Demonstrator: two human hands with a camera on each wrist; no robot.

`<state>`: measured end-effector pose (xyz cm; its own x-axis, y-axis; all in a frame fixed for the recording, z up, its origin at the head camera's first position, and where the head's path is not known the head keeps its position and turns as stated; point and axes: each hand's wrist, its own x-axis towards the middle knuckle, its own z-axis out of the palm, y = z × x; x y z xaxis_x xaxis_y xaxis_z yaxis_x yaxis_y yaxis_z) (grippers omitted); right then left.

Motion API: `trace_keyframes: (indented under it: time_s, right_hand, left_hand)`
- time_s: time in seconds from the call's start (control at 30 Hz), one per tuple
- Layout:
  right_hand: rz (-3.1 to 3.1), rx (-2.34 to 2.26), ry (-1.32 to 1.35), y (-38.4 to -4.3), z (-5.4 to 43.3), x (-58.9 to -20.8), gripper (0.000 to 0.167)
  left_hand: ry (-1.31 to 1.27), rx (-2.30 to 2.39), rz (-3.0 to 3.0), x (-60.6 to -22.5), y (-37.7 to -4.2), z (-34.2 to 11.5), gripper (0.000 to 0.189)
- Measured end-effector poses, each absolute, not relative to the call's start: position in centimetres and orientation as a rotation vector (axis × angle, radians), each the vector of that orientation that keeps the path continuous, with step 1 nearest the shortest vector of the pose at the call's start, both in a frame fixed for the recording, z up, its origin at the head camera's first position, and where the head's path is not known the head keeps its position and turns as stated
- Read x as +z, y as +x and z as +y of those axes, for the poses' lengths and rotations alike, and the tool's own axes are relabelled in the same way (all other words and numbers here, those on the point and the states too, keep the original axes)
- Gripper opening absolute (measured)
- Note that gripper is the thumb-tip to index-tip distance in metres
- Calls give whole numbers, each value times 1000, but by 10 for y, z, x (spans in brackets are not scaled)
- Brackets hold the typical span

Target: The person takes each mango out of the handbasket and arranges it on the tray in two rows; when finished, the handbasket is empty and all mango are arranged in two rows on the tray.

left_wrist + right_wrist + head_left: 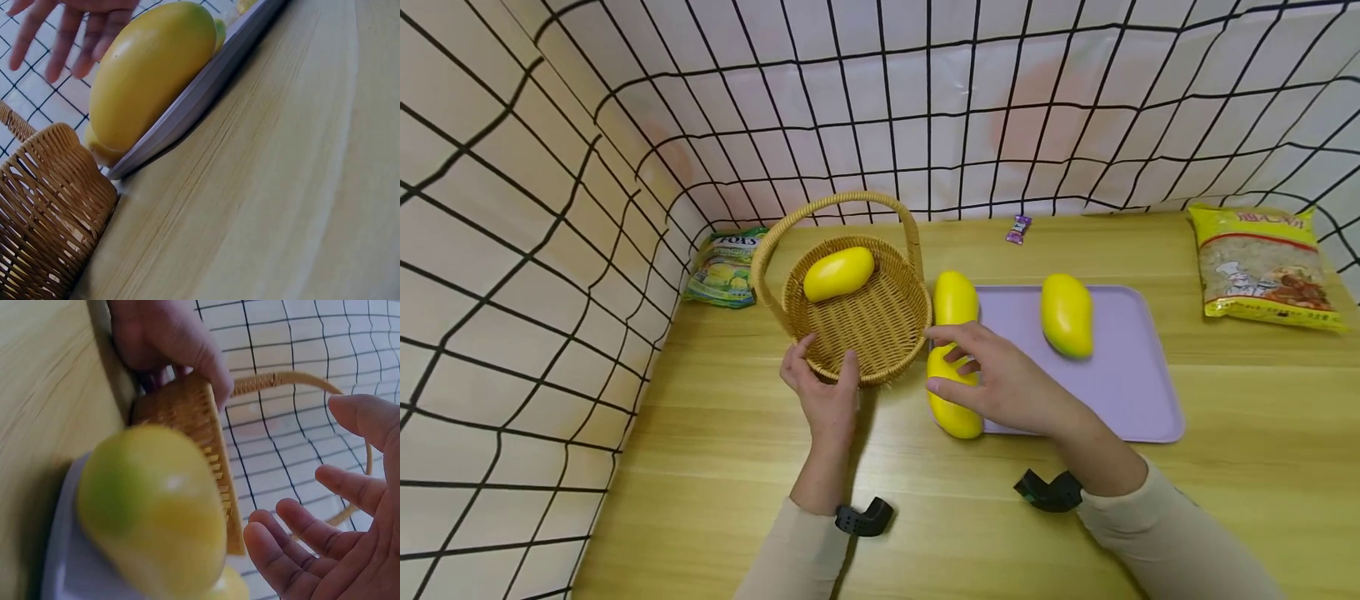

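Observation:
My left hand (822,400) grips the near rim of a round wicker basket (872,329); the right wrist view has its thumb over the rim. One yellow mango (838,274) lies in the basket. Fingers loosely spread, my right hand (1000,379) hovers over the nearest mango (957,412), which sits at the left edge of a lilac tray (1131,379). A second mango (956,297) is behind it, and a third mango (1067,315) rests farther right on the tray. In the right wrist view a gap shows between the right hand (356,544) and the large mango (150,506).
A green FOX'S candy bag (727,268) lies behind the basket's left side. A small purple wrapped candy (1018,229) is at the back, with a yellow food packet (1266,267) at the right. Black grid netting (887,108) encloses the wooden table (715,467).

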<state>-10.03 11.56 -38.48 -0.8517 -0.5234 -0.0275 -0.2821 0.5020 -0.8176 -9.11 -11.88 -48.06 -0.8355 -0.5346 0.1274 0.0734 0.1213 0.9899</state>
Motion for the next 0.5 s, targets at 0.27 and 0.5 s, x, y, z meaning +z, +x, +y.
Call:
trace_keyframes:
  time_s: [0.27,0.5]
  right_hand:
    - [2545,-1145,-849,-122,91,-360,62]
    - [2604,-930,-924,-145,59,-352,64]
  left_hand:
    - [387,-1776,-1915,-478,-101,-111,55]
    - [423,-1732,-1957,-479,-92,-119,55]
